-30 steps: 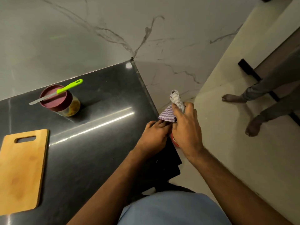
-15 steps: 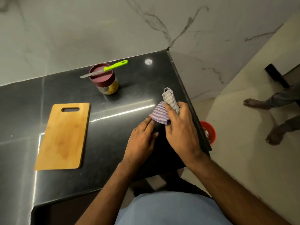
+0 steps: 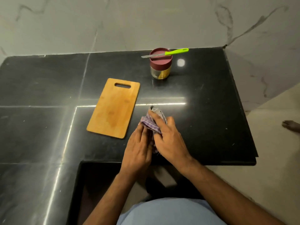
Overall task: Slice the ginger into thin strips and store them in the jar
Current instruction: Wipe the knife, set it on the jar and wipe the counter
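Ginger itself is not to be seen loose; yellowish contents show in the jar [image 3: 160, 69], beyond the far right corner of the cutting board [image 3: 114, 108], lid on; whether they are ginger I cannot tell. The board lies bare on the black counter [image 3: 211, 111]; just off its near right corner the right hand [image 3: 168, 140] grasps a checked cloth [image 3: 151, 125], the left hand [image 3: 138, 151] flat against it, fingers straight. The knife [image 3: 167, 53] rests across the lid; light, take its green handle. The glass jar is likely smooth and breakable; grip its body.
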